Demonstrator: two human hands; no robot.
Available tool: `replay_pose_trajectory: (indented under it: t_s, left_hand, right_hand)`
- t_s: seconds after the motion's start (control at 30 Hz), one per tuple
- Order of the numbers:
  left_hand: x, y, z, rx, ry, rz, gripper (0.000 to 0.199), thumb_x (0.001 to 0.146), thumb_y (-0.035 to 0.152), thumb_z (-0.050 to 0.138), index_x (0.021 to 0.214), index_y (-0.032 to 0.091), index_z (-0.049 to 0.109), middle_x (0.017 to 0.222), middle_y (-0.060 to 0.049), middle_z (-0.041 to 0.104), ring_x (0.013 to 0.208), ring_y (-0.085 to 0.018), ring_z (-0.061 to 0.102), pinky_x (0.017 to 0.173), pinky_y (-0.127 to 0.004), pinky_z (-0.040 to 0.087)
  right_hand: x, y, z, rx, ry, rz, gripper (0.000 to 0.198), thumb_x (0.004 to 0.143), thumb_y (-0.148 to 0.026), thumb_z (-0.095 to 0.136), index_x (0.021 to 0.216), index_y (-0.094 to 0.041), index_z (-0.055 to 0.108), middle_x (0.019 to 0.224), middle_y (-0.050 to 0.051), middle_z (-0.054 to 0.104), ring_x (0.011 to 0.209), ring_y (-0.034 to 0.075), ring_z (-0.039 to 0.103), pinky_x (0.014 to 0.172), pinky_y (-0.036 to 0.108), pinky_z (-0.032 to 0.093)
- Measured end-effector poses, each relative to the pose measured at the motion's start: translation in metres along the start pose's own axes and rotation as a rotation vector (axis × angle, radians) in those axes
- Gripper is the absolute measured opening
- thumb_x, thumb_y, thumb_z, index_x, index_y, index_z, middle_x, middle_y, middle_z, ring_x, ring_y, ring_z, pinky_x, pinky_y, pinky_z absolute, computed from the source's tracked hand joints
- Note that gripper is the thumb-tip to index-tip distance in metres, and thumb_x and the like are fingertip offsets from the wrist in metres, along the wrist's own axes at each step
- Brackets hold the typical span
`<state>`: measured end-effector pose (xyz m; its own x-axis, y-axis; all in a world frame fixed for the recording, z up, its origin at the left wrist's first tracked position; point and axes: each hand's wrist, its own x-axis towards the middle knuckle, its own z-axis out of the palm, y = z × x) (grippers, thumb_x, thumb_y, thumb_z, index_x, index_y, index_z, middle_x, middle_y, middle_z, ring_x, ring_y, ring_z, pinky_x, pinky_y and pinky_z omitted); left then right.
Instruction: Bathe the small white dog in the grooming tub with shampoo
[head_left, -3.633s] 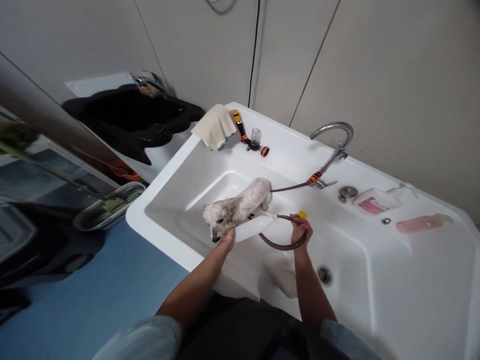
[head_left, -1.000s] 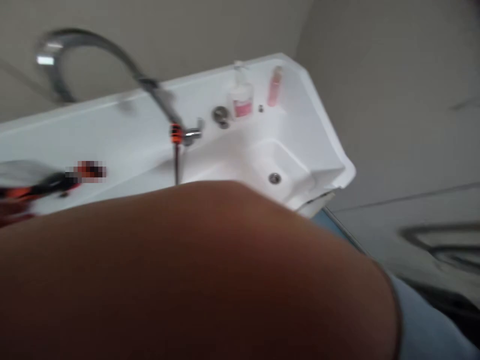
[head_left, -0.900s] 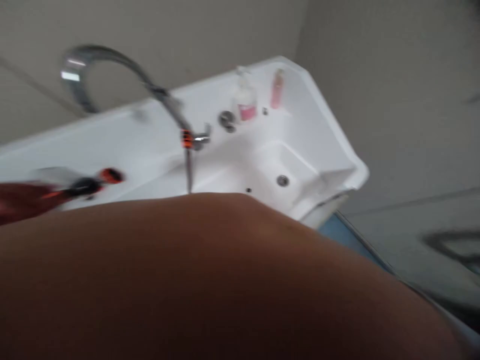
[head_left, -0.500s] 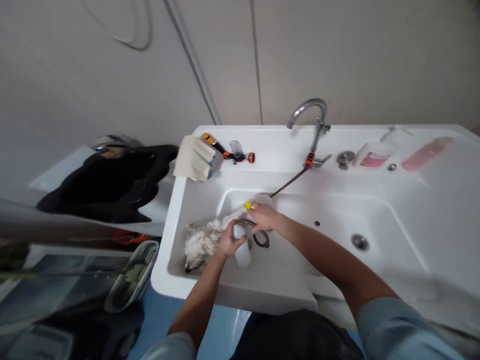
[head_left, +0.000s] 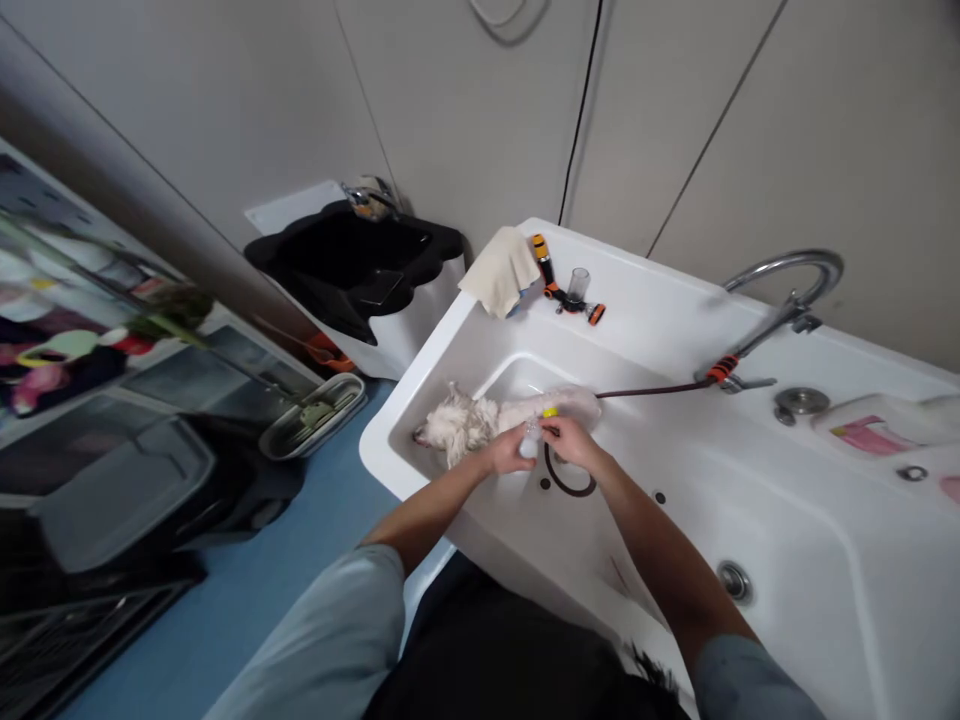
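Note:
A wet white dog (head_left: 465,422) is in the white tub (head_left: 442,350), its head toward the left end. My left hand (head_left: 510,452) is closed around a translucent white bottle (head_left: 531,440) in front of the dog's body. Close beside the bottle's top, my right hand (head_left: 568,440) has its fingers pinched together at a small yellow cap-like piece (head_left: 550,412). The fingers partly hide both the piece and the bottle. Below my right hand, a loop of dark hose (head_left: 574,491) lies on the tub floor.
A chrome faucet (head_left: 817,265) with the dark red hose stands on the back ledge. A spray gun (head_left: 551,280) and beige cloth (head_left: 501,270) lie at its left, bottles (head_left: 874,430) at right. A black basin (head_left: 360,260) and grey bin (head_left: 135,490) stand left.
The view has swung left, showing more of the shelves and floor. My two hands have come together, the right now right beside the top of the bottle.

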<state>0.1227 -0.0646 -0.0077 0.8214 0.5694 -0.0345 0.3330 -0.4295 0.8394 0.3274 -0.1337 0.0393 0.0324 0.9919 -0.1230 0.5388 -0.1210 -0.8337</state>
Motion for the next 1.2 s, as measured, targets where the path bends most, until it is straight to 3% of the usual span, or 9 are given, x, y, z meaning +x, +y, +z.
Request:
replay_pose_trajectory:
  t_s: [0.2, 0.4, 0.63, 0.73, 0.83, 0.93, 1.0, 1.1, 1.2]
  left_hand:
    - [0.018, -0.032, -0.002, -0.055, -0.067, 0.049, 0.073, 0.067, 0.012, 0.080, 0.139, 0.019, 0.069, 0.130, -0.010, 0.079, 0.118, -0.030, 0.074, 0.113, -0.043, 0.059]
    - [0.035, -0.034, -0.001, -0.080, -0.174, 0.051, 0.063, 0.067, 0.010, 0.076, 0.129, 0.020, 0.071, 0.129, -0.010, 0.079, 0.116, -0.030, 0.074, 0.111, -0.045, 0.061]
    - [0.036, -0.030, 0.005, 0.015, -0.157, -0.078, 0.054, 0.072, 0.010, 0.073, 0.126, 0.015, 0.070, 0.122, -0.010, 0.080, 0.113, -0.031, 0.076, 0.106, -0.043, 0.062]
    - [0.038, -0.033, 0.007, -0.018, -0.156, -0.052, 0.059, 0.070, 0.011, 0.071, 0.128, 0.016, 0.072, 0.118, -0.010, 0.082, 0.105, -0.032, 0.078, 0.103, -0.048, 0.066]
    - [0.042, -0.038, 0.008, -0.044, -0.087, -0.055, 0.067, 0.066, 0.016, 0.072, 0.133, 0.021, 0.072, 0.126, -0.012, 0.082, 0.118, -0.037, 0.077, 0.115, -0.058, 0.062]
    - [0.046, -0.046, 0.009, -0.043, -0.032, -0.083, 0.070, 0.063, 0.025, 0.076, 0.134, 0.026, 0.073, 0.139, -0.011, 0.080, 0.138, -0.043, 0.071, 0.127, -0.064, 0.053]
    - [0.046, -0.053, 0.009, -0.049, -0.001, -0.138, 0.066, 0.061, 0.030, 0.076, 0.127, 0.030, 0.074, 0.140, -0.009, 0.080, 0.142, -0.046, 0.069, 0.129, -0.063, 0.051]
    - [0.043, -0.062, 0.008, -0.089, 0.085, -0.180, 0.062, 0.063, 0.039, 0.074, 0.124, 0.028, 0.070, 0.141, -0.012, 0.079, 0.145, -0.046, 0.068, 0.129, -0.064, 0.050]
    - [0.040, -0.065, 0.007, -0.116, 0.138, -0.179, 0.064, 0.067, 0.044, 0.072, 0.128, 0.026, 0.067, 0.138, -0.014, 0.079, 0.135, -0.043, 0.074, 0.124, -0.063, 0.054]
  right_hand:
    - [0.010, 0.002, 0.017, -0.043, 0.110, 0.135, 0.032, 0.086, -0.008, 0.071, 0.105, -0.023, 0.092, 0.110, 0.006, 0.091, 0.102, 0.028, 0.085, 0.101, 0.041, 0.066]
    - [0.004, 0.007, 0.017, -0.142, 0.150, 0.238, 0.033, 0.089, -0.010, 0.069, 0.110, -0.022, 0.092, 0.102, 0.006, 0.091, 0.094, 0.023, 0.083, 0.096, 0.034, 0.063]
    - [0.002, 0.018, 0.015, -0.144, 0.178, 0.218, 0.034, 0.088, -0.011, 0.069, 0.109, -0.025, 0.093, 0.107, 0.004, 0.092, 0.098, 0.023, 0.083, 0.094, 0.031, 0.062]
    - [0.003, 0.019, 0.015, -0.095, 0.190, 0.216, 0.032, 0.087, -0.013, 0.069, 0.105, -0.025, 0.093, 0.108, 0.005, 0.092, 0.098, 0.024, 0.083, 0.095, 0.033, 0.063]
    - [-0.002, 0.028, 0.006, 0.009, 0.288, 0.235, 0.031, 0.087, -0.017, 0.071, 0.106, -0.027, 0.093, 0.110, 0.005, 0.091, 0.099, 0.026, 0.083, 0.097, 0.037, 0.065]
    - [-0.024, 0.052, -0.025, 0.154, 0.438, 0.256, 0.025, 0.083, -0.025, 0.075, 0.101, -0.027, 0.092, 0.102, 0.005, 0.091, 0.096, 0.027, 0.082, 0.094, 0.040, 0.067]
    - [-0.049, 0.075, -0.061, 0.225, 0.578, 0.383, 0.019, 0.083, -0.031, 0.075, 0.092, -0.024, 0.090, 0.084, 0.004, 0.087, 0.083, 0.026, 0.080, 0.084, 0.038, 0.067]
    - [-0.086, 0.108, -0.137, 0.135, 0.858, 0.749, 0.019, 0.083, -0.029, 0.072, 0.068, -0.021, 0.080, 0.055, 0.002, 0.068, 0.062, 0.023, 0.070, 0.069, 0.034, 0.060]
    - [-0.094, 0.126, -0.226, -0.013, 1.064, 0.848, 0.019, 0.080, -0.018, 0.067, 0.062, -0.019, 0.073, 0.055, 0.006, 0.064, 0.071, 0.026, 0.071, 0.076, 0.037, 0.058]
